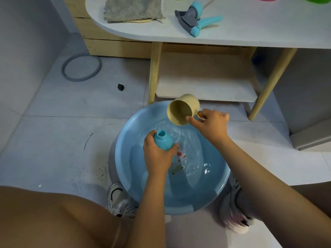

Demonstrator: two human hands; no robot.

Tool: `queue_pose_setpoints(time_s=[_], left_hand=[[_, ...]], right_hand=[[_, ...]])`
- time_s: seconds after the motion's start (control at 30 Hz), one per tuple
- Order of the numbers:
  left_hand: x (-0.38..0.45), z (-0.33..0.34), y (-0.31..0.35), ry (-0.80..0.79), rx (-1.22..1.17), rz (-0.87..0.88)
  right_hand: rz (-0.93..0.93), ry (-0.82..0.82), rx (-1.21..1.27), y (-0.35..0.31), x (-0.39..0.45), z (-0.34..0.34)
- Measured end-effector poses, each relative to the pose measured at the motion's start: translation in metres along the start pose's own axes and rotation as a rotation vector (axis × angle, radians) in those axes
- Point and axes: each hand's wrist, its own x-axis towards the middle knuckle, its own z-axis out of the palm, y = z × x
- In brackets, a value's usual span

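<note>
Over the basin (125, 167) on the floor (53, 140), the left hand (157, 156) is gripping the open bottle (163, 139) while the right hand (211, 126) is holding the cup (180, 111) tilted, seemingly empty, just upper-right of the bottle's mouth.

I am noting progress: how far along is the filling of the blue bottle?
Done: the spray head is off, lying on the table, and the basin holds water. In hand: the left hand grips the open bottle; the right hand tilts the cup beside it, no stream visible. Left, probably: filling, then refitting the head.
</note>
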Motion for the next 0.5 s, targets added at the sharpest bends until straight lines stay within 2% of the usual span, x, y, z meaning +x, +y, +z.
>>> queue_pose_setpoints(time_s=[0.07, 0.17, 0.27, 0.43, 0.5], left_hand=[[-0.001, -0.001, -0.001, -0.001, -0.003, -0.008], [-0.001, -0.003, -0.005, 0.016, 0.001, -0.016], [-0.001, -0.005, -0.007, 0.022, -0.006, -0.022], [0.002, -0.008, -0.010, 0.042, 0.013, -0.022], [0.003, -0.009, -0.012, 0.051, 0.020, -0.025]], right_hand=[[0.036, -0.053, -0.213, 0.011, -0.004, 0.007], [-0.049, -0.132, -0.477, 0.025, -0.018, 0.026], [-0.151, -0.123, -0.607, 0.040, -0.032, 0.049], [-0.132, -0.421, -0.793, 0.047, -0.044, 0.065], [-0.122, -0.482, -0.819, 0.044, -0.046, 0.072]])
